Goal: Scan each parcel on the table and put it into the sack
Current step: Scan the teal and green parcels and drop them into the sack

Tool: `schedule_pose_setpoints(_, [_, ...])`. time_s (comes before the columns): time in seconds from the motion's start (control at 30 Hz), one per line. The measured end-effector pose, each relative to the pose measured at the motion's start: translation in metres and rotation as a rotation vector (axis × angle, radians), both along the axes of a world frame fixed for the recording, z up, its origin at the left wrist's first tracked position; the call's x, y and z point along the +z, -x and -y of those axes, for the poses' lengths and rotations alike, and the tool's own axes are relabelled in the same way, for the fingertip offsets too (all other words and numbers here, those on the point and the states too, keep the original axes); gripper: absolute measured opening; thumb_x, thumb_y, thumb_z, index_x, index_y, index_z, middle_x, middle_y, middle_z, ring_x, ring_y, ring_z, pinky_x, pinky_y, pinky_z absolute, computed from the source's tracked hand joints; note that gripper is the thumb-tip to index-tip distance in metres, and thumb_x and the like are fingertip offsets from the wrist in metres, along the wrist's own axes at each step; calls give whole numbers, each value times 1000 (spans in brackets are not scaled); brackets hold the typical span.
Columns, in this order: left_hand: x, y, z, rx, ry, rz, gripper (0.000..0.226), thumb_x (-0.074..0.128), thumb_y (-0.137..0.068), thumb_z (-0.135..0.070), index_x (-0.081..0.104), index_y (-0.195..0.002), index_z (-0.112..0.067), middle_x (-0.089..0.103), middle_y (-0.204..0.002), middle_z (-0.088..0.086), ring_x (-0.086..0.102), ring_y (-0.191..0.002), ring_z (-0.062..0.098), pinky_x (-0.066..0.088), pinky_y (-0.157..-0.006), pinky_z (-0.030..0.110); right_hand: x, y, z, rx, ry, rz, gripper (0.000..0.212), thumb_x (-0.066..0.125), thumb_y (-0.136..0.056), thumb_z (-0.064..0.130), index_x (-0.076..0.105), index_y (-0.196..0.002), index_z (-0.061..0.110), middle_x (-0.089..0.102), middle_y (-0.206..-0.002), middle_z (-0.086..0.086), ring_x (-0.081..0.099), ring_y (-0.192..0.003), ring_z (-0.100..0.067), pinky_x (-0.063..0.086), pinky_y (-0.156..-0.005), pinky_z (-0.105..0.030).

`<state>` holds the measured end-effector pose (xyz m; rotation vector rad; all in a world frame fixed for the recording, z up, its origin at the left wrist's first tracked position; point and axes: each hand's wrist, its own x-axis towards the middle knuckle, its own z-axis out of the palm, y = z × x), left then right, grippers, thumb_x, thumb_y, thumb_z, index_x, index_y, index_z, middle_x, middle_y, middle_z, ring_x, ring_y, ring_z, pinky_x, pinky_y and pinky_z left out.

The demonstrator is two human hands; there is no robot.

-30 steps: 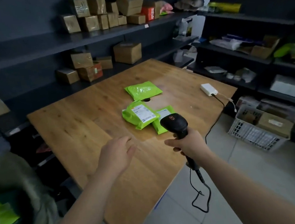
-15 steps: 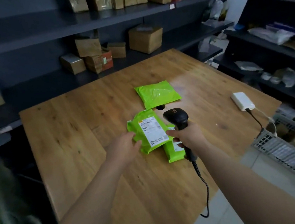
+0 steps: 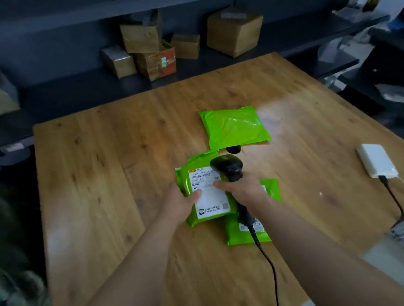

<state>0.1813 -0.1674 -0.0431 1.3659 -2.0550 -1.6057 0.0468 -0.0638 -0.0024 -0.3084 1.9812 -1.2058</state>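
View: head
Left hand (image 3: 181, 202): grips the left edge of the labelled parcel (image 3: 211, 209), with the thumb lying across its white label.
Right hand (image 3: 245, 189): curled tight round the handle of the scanner (image 3: 226, 166), just right of the left hand and almost touching it.
Scanner: black, its head sticks out beyond the right hand's knuckles, above the top of the label; its cord (image 3: 271, 271) hangs from below the hand toward the person.
Labelled parcel: green mailer lying on the tabletop (image 3: 97, 178) between the 2 hands, label up.
Lower parcel (image 3: 235, 235): green, under the right hand and wrist, partly beneath the labelled parcel.
Far parcel (image 3: 235, 128): green, no label showing, beyond both hands and apart from the other 2.
Sack (image 3: 10, 240): blurred grey-green cloth off the tabletop, well left of the left hand.
White box (image 3: 376, 162): on the tabletop well right of the right hand, with cables at its near end.
Cardboard boxes (image 3: 234, 32): on the dark shelf (image 3: 61, 93) far beyond the hands.
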Motion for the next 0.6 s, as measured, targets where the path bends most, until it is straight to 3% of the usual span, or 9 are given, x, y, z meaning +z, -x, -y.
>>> schedule_pose_setpoints(0.07, [3, -4, -9, 101, -101, -96, 41, 75, -81, -10, 60, -118, -6, 68, -115, 10, 65, -105, 26, 51, -95, 47, 5, 2, -8, 23, 40, -5, 34, 81, -77, 15, 66, -105, 1, 72, -101, -13, 69, -89, -27, 57, -77, -39])
schedule_pose_setpoints(0.2, [16, -16, -32, 225, -259, -202, 57, 82, -73, -9, 55, -124, -6, 65, -121, 13, 65, -106, 28, 53, -92, 51, 24, 4, -29, 78, 151, -20, 18, 82, -76, 15, 66, -84, 14, 71, -80, 2, 66, -61, -6, 48, -48, -18])
schedule_pose_setpoints(0.33, [29, -27, -61, 341, -234, -271, 75, 87, -67, -19, 45, -129, -19, 63, -121, 5, 64, -107, 25, 54, -90, 51, 46, 3, -49, 223, 251, -1, 16, 81, -77, 12, 68, -86, 12, 72, -80, 2, 68, -66, -7, 52, -57, -21])
schedule_pose_setpoints(0.4, [37, -31, -71, 416, -206, -323, 69, 85, -71, -18, 45, -128, -20, 65, -120, 3, 66, -102, 21, 55, -88, 46, 57, 6, -57, 310, 252, -41, 16, 81, -77, 18, 66, -80, 14, 68, -68, 9, 63, -61, -6, 48, -58, -21])
schedule_pose_setpoints(0.47, [46, -35, -74, 503, -123, -361, 64, 81, -75, -16, 47, -129, -17, 66, -117, 4, 68, -96, 15, 57, -82, 37, 66, 9, -62, 386, 262, -118, 22, 80, -78, 20, 61, -74, 12, 52, -49, 14, 46, -46, -2, 37, -48, -17])
schedule_pose_setpoints(0.57, [58, -40, -76, 594, -22, -400, 60, 79, -77, -9, 47, -128, -14, 67, -104, -3, 67, -82, 3, 55, -64, 21, 80, 7, -68, 486, 308, -126, 20, 78, -80, 15, 60, -74, 11, 55, -53, 9, 47, -45, -5, 39, -48, -17])
schedule_pose_setpoints(0.6, [61, -41, -77, 614, 3, -404, 60, 78, -77, -7, 47, -128, -12, 67, -103, -2, 67, -82, 5, 54, -64, 21, 84, 5, -70, 520, 311, -96, 19, 77, -80, 14, 60, -73, 11, 57, -56, 4, 48, -44, -9, 40, -47, -21])
